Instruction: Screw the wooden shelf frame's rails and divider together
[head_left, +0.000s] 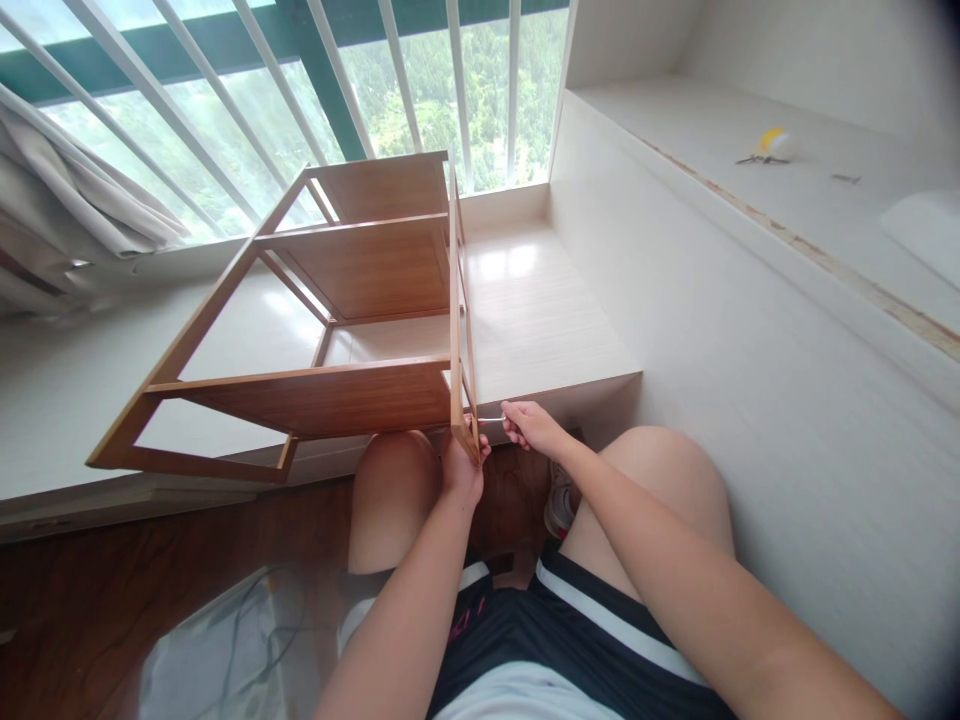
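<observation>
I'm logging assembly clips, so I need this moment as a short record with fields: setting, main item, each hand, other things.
setting: white window ledge over wood floor, barred window behind
main item: wooden shelf unit lying on its side on the ledge
left hand: grips the unit's near corner
right hand: pinches a thin metal tool pointed at that corner
other things: curtain at left; yellow object on upper ledge

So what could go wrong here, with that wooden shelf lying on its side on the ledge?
The wooden shelf overhangs the white ledge edge, steadied only by the left hand at its corner; it might tip toward the knees. The right hand pinches a thin metal tool against the frame; it could slip and jab the nearby left fingers.
</observation>
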